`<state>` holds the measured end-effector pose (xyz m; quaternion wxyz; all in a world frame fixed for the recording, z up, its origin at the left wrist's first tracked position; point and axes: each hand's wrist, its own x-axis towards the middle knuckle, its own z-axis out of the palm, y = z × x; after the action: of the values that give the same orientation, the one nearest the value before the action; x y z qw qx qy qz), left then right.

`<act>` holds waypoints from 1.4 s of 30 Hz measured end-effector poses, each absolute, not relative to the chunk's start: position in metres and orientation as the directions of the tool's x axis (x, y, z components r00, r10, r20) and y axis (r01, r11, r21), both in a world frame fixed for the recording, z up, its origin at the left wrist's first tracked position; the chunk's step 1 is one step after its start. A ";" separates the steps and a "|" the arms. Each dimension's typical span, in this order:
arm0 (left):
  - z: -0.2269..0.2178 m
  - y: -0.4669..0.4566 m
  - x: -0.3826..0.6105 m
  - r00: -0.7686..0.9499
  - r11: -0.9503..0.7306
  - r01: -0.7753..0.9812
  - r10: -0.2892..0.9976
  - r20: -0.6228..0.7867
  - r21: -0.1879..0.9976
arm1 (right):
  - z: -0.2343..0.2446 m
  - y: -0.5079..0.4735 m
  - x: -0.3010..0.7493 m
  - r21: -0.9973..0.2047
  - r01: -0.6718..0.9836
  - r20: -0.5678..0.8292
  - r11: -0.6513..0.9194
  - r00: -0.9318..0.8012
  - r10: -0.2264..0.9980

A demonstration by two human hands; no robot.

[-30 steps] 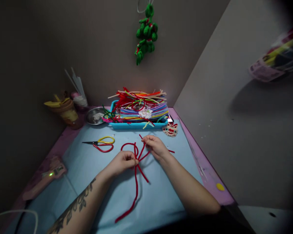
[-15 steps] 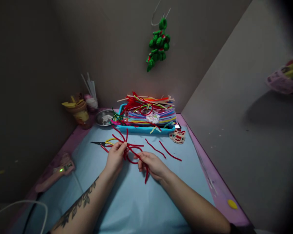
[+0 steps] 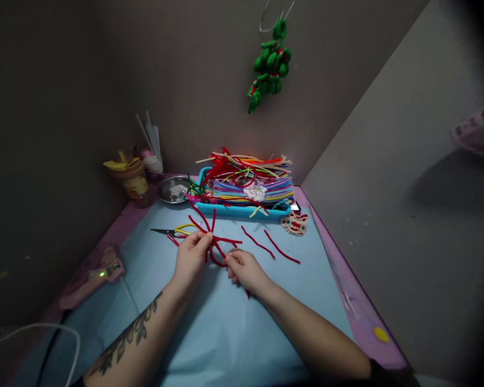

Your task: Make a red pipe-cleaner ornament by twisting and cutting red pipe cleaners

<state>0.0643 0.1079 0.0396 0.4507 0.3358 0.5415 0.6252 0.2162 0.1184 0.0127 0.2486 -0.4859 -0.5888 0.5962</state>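
Note:
My left hand [image 3: 193, 252] pinches the centre of a bundle of red pipe cleaners [image 3: 226, 240], whose several ends fan outward like spokes. My right hand [image 3: 246, 269] is closed on one strand of the same bundle, below and right of the centre; a red tip pokes out beneath that hand. One strand bends in a curve between both hands. Just left of the bundle lie scissors [image 3: 181, 231] with yellow handles and dark blades. Two loose red pipe cleaners [image 3: 281, 246] rest on the blue cloth to the right. My fingers hide the point where the strands meet.
A blue tray [image 3: 242, 210] heaped with coloured pipe cleaners stands at the back, beside a metal bowl [image 3: 173, 191]. A pink glue gun [image 3: 100, 274] with a green light lies left. A beige-and-red ornament [image 3: 294, 223] sits right of the tray; a green decoration [image 3: 272, 64] hangs above.
My right hand has drawn its fingers together higher on the strand, and less of the strand shows beneath it. My left hand keeps its pinch. The whole view has shifted slightly.

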 end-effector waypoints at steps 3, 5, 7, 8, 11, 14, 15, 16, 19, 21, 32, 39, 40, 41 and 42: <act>0.042 0.108 0.062 -0.344 0.009 -0.220 0.935 -0.086 0.975 | 0.013 0.121 0.216 -0.946 0.269 -0.278 -0.180 -0.390 0.878; 0.044 0.109 0.059 -0.289 0.047 -0.253 0.949 -0.122 0.966 | 0.014 0.124 0.219 -0.955 0.219 -0.275 -0.201 -0.394 0.877; 0.046 0.111 0.055 -0.234 0.083 -0.272 0.961 -0.149 0.959 | 0.014 0.126 0.224 -0.963 0.137 -0.267 -0.230 -0.412 0.871; 0.047 0.111 0.054 -0.215 0.093 -0.273 0.964 -0.155 0.957 | 0.015 0.127 0.226 -0.965 0.091 -0.262 -0.248 -0.427 0.865; 0.049 0.111 0.053 -0.191 0.102 -0.264 0.969 -0.156 0.959 | 0.017 0.128 0.230 -0.955 -0.021 -0.250 -0.295 -0.479 0.842; 0.052 0.109 0.058 -0.155 0.122 -0.229 0.975 -0.160 0.966 | 0.021 0.127 0.230 -0.954 -0.079 -0.208 -0.288 -0.516 0.831; 0.052 0.108 0.060 -0.141 0.130 -0.218 0.976 -0.163 0.967 | 0.021 0.126 0.230 -0.956 -0.098 -0.185 -0.277 -0.531 0.827; 0.053 0.107 0.063 -0.130 0.136 -0.210 0.978 -0.166 0.968 | 0.022 0.126 0.230 -0.955 -0.121 -0.162 -0.269 -0.547 0.821; 0.054 0.105 0.068 -0.115 0.128 -0.209 0.981 -0.154 0.969 | 0.022 0.124 0.230 -0.930 -0.201 -0.132 -0.307 -0.597 0.791; 0.052 0.104 0.069 -0.115 0.116 -0.212 0.983 -0.143 0.970 | 0.022 0.124 0.230 -0.899 -0.234 -0.150 -0.369 -0.629 0.763; 0.051 0.107 0.066 -0.103 0.117 -0.264 0.984 -0.148 0.957 | 0.020 0.127 0.229 -0.801 -0.276 -0.281 -0.531 -0.609 0.742; 0.046 0.108 0.069 -0.086 0.073 -0.172 0.992 -0.089 0.982 | 0.023 0.128 0.232 -0.770 -0.280 -0.275 -0.574 -0.665 0.694; 0.045 0.108 0.070 -0.074 0.079 -0.169 0.993 -0.093 0.982 | 0.023 0.128 0.233 -0.765 -0.283 -0.270 -0.579 -0.675 0.687; 0.045 0.108 0.070 -0.065 0.087 -0.172 0.993 -0.099 0.981 | 0.023 0.129 0.234 -0.759 -0.290 -0.262 -0.582 -0.683 0.682; 0.045 0.108 0.071 -0.057 0.094 -0.179 0.993 -0.105 0.979 | 0.022 0.130 0.235 -0.754 -0.301 -0.251 -0.583 -0.689 0.680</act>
<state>0.0707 0.1076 0.0453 0.5498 0.4115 0.4945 0.5328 0.2349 0.1304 0.0218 0.2891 -0.2684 -0.3531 0.8483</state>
